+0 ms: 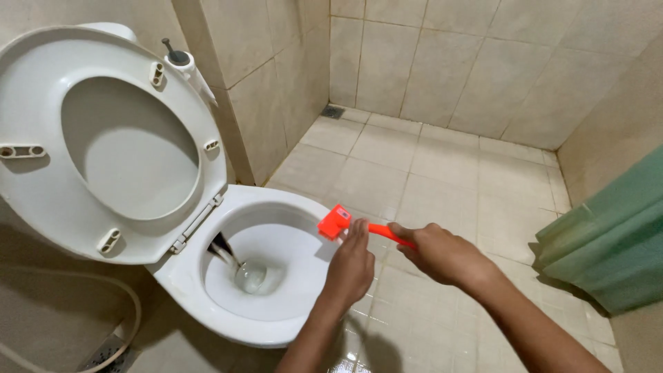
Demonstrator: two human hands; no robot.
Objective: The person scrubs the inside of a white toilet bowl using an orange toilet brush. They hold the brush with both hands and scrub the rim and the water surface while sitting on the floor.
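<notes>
Orange toilet brush [343,224] held over rim of white toilet bowl [262,276], head at bowl's right edge; seat and lid [103,145] raised upright. Right hand [442,254] closed round brush handle; left hand [351,266] w/ fingertips touching handle near head, fingers curled, grip not fully visible. Tiled floor [428,166] beyond, green curtain [615,242] at right.

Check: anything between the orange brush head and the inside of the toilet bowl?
Nothing visible. The brush, held by both the left hand and right hand, sits over the rim of the toilet bowl; the seat is up, the bowl open below.
</notes>
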